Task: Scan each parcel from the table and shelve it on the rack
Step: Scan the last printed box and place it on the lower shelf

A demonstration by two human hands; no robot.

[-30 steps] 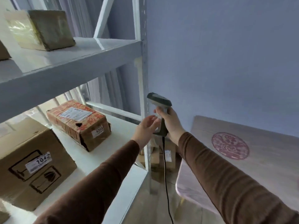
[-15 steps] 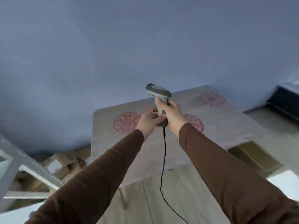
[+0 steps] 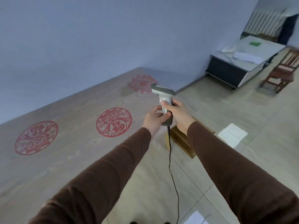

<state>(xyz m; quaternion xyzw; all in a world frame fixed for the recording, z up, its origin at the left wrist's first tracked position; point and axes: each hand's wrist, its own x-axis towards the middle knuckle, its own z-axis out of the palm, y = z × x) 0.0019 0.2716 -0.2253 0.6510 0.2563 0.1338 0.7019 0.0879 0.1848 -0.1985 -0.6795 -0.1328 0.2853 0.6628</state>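
Observation:
A grey and white handheld barcode scanner (image 3: 163, 96) is held upright above the right edge of the wooden table (image 3: 69, 143). My right hand (image 3: 179, 113) is wrapped round its handle. My left hand (image 3: 153, 119) grips the lower part of the handle from the left. A black cable (image 3: 169, 152) hangs from the scanner down to the floor. The table top shows red round paper-cut prints (image 3: 114, 122) and no parcel. The rack is out of view.
A flat brown box (image 3: 182, 139) lies on the tiled floor below my hands, beside the table. At the far right stand a dark low cabinet (image 3: 226, 72) with papers on top, a wooden chair (image 3: 281, 73) and a radiator (image 3: 262, 23).
The view has swung right, from the rack with its parcels to the table and the room's right side. Both hands stay together on the scanner.

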